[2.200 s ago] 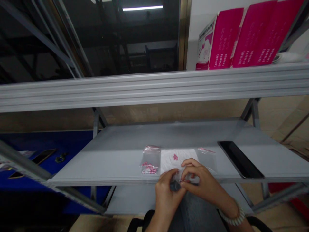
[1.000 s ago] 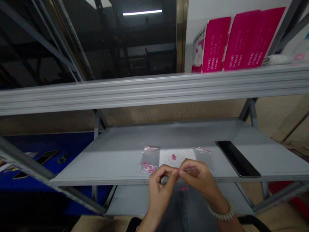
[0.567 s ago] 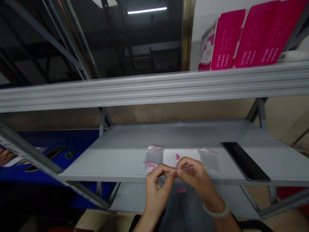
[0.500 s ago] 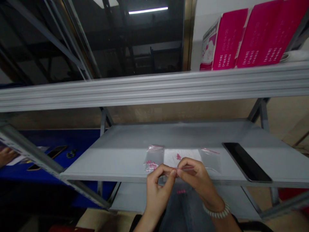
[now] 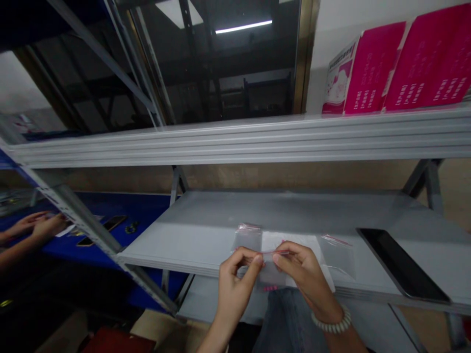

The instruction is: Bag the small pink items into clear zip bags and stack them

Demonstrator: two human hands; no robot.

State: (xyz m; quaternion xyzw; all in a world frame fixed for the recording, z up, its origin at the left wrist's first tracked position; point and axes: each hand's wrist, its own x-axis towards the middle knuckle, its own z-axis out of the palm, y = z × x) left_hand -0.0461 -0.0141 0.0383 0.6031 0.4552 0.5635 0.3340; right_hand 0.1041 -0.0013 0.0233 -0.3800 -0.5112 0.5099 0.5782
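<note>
Both my hands pinch the top strip of a small clear zip bag [image 5: 272, 275], which hangs over the shelf's front edge with several small pink pieces [image 5: 271, 288] at its bottom. My left hand [image 5: 239, 280] grips the strip's left part between thumb and fingers. On its right part, my right hand [image 5: 300, 267], with a beaded bracelet [image 5: 333, 323] at the wrist, is closed the same way. Behind them lie a white sheet [image 5: 312, 242], a clear bag [image 5: 248, 235] to the left, partly hidden by my left hand, and a flat clear bag [image 5: 340, 257] to the right.
A black tablet-like slab [image 5: 403, 264] lies on the grey shelf [image 5: 176, 230] at right. Pink boxes [image 5: 375, 68] stand on the upper shelf [image 5: 235, 144]. At left, another person's hands [image 5: 44, 225] work over a blue table [image 5: 147, 206] with phones [image 5: 115, 223].
My hands have drawn slightly apart along the bag's strip. The camera view has shifted left, showing more of the other person's hands.
</note>
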